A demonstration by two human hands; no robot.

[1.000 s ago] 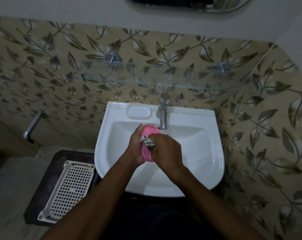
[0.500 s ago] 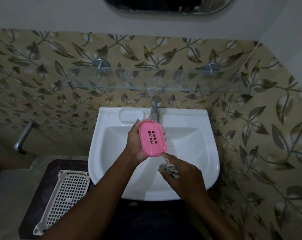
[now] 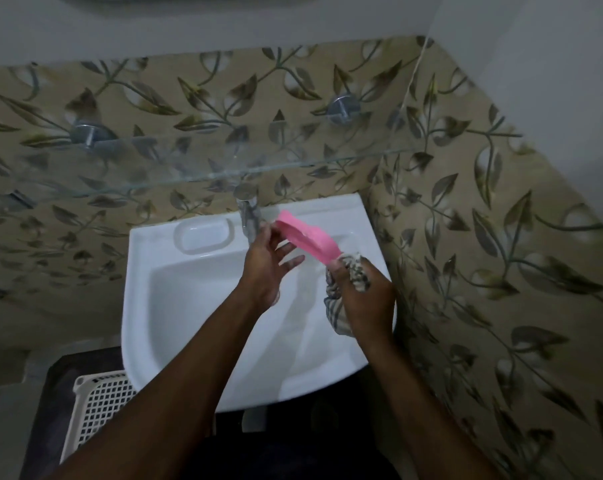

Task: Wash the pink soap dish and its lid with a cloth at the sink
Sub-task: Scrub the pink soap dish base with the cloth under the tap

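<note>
Head view, pink oval plastic soap dish [image 3: 307,238] tilted edge-on above white ceramic sink [image 3: 139,341].
Pinched at its ten o'clock end by left hand [image 3: 263,268], near chrome tap [image 3: 248,209]; four o'clock end touching striped grey cloth [image 3: 358,271] bunched in right hand [image 3: 369,303]; hands apart.

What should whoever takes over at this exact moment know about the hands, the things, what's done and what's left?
Left hand: pinches the left end of the pink soap dish piece, with the other fingers spread.
Right hand: grips the striped cloth, bunched against the piece's right end.
The piece is held tilted above the sink, beside the tap. I cannot tell whether it is the dish or the lid. No second pink part is in view.
Done: wiping is under way, but I cannot tell how clean the piece is.
Left: finish this piece, then wash the other.
</note>
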